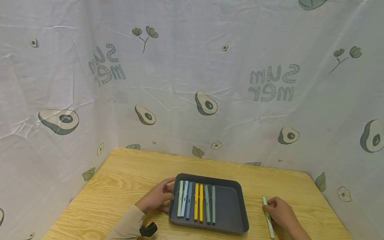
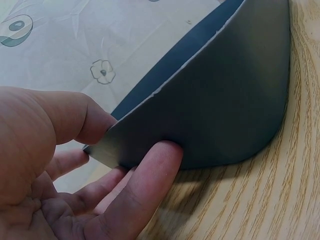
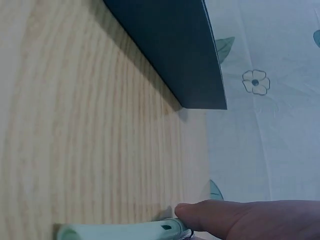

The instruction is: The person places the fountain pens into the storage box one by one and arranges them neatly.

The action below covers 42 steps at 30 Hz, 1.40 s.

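A dark grey tray (image 1: 231, 213) lies on the table with several capped pens in its left and middle part. They run from pale green (image 1: 180, 200) through light blue (image 1: 184, 200) and darker blue (image 1: 189, 200) to yellow (image 1: 196, 201) and grey-green (image 1: 213, 205). My left hand (image 1: 157, 197) holds the tray's left side, its bent fingers against the outer wall (image 2: 215, 110) and rim. To the right of the tray, my right hand (image 1: 280, 211) pinches a pale green pen (image 1: 270, 225) near its upper end. In the right wrist view, that pen (image 3: 120, 231) shows only partly.
The wooden table (image 1: 135, 173) extends around the tray. A white curtain (image 1: 180, 66) printed with avocados hangs behind and at both sides. A black wrist device (image 1: 148, 229) sits by my left sleeve. The tray's right wall (image 3: 175, 50) stands between the pen and the tray's inside.
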{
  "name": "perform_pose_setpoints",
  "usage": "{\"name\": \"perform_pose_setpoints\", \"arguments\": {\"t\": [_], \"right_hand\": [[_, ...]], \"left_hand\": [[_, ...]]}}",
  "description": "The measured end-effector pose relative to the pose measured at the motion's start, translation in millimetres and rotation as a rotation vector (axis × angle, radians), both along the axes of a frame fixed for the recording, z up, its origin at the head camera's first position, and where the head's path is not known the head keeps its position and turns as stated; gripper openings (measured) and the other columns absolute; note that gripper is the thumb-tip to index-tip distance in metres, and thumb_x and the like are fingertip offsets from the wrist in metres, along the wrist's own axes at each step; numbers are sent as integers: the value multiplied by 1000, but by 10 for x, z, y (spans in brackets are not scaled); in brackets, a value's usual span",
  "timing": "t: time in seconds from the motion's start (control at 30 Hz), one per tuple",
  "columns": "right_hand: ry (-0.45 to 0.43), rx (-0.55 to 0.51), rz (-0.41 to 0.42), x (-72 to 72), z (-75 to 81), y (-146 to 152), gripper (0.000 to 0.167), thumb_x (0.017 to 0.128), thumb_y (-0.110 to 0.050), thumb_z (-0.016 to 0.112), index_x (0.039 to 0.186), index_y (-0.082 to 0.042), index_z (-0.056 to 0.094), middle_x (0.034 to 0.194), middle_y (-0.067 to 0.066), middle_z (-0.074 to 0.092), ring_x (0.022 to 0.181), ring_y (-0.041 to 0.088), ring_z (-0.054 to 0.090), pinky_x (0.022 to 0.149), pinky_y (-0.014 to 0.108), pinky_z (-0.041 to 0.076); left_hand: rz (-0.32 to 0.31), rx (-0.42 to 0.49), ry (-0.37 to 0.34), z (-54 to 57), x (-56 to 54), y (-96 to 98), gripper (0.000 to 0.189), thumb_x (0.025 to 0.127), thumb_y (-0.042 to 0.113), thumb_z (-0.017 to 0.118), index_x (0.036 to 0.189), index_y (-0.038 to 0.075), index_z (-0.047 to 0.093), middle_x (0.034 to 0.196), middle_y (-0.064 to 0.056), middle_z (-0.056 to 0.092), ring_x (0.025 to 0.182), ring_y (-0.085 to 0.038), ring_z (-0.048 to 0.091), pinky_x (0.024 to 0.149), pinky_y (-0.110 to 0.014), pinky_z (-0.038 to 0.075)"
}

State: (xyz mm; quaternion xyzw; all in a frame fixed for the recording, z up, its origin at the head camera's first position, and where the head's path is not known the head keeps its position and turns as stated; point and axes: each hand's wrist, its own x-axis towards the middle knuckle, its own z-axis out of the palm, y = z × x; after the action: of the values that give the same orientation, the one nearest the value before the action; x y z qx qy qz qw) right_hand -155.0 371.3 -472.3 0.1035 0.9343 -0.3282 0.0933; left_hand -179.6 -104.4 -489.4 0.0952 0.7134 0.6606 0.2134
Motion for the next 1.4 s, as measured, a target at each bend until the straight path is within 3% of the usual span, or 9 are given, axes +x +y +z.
{"name": "perform_pose_setpoints", "arguments": {"t": [0.13,0.3,0.43,0.6,0.83,1.1,1.4], "right_hand": [[-11,22,12,-51,-8,1,48,91,-24,71,117,14,57,101,22,66,79,23,63,62,36,58],[9,120,57,-76,13,-44,48,92,-25,72,116,14,57,110,30,66,92,33,67,71,43,58],[14,141,77,-58,24,-90,51,92,-27,74,118,14,57,106,27,68,93,34,67,74,46,58],[10,94,85,-15,25,-124,55,91,-29,73,120,14,57,98,16,67,84,26,63,71,42,56],[-2,13,38,20,-2,-135,45,91,-17,68,120,16,56,86,10,62,70,20,57,60,32,50],[-39,-29,-14,101,32,-141,20,94,-14,69,95,5,62,82,9,61,69,19,59,58,32,57],[-69,-62,-39,199,28,-120,21,95,-14,68,97,6,61,84,11,60,72,21,59,59,34,59]], "left_hand": [[3,0,-1,-7,1,-4,73,94,0,60,161,13,33,128,-25,52,102,-31,63,63,-48,65],[3,8,-7,-1,6,-3,74,94,-1,60,161,13,33,128,-25,51,102,-31,63,63,-49,65],[3,8,-7,14,6,0,74,94,0,60,161,14,33,128,-25,52,102,-31,63,63,-49,65],[4,4,-4,18,1,2,73,94,0,60,161,14,33,128,-24,52,102,-30,63,63,-48,65],[6,-1,-3,1,0,3,73,94,0,60,161,14,33,128,-25,52,102,-30,63,61,-47,64],[6,-9,0,9,15,5,73,95,0,60,161,14,34,128,-24,52,102,-30,62,61,-46,64],[5,-14,5,-1,-4,7,75,93,1,61,161,12,33,127,-24,53,102,-29,64,62,-47,65]]}}
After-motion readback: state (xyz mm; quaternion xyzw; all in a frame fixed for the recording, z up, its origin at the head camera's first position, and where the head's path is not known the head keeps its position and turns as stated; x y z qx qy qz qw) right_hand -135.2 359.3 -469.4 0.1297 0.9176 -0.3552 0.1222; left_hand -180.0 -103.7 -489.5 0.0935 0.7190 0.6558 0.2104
